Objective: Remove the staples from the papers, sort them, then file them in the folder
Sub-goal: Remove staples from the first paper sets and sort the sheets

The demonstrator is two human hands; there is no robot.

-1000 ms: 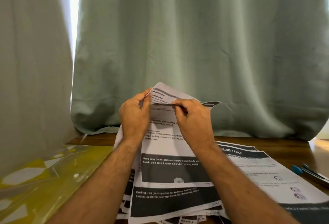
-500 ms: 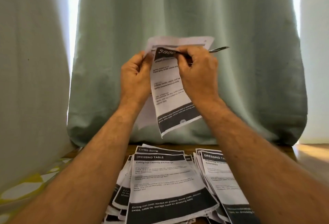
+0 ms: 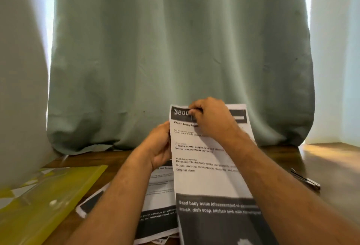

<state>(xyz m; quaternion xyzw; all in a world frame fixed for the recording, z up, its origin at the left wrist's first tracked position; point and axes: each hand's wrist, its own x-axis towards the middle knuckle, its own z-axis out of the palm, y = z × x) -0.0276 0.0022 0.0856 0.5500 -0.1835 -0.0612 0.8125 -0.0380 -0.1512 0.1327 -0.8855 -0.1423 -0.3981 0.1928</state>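
The printed sheet (image 3: pixel 206 166) is held upright above the papers (image 3: pixel 155 196) at the table's (image 3: pixel 321 166) near edge, gripped at its left edge by the left hand (image 3: pixel 158 145) and pinched at the top by the right hand (image 3: pixel 209 117). A tear there is likely if the staple is pulled askew.

Wooden table (image 3: pixel 321 159) bears yellow folder (image 3: pixel 44 202), papers (image 3: pixel 155 202), metal tool (image 3: pixel 305 179).
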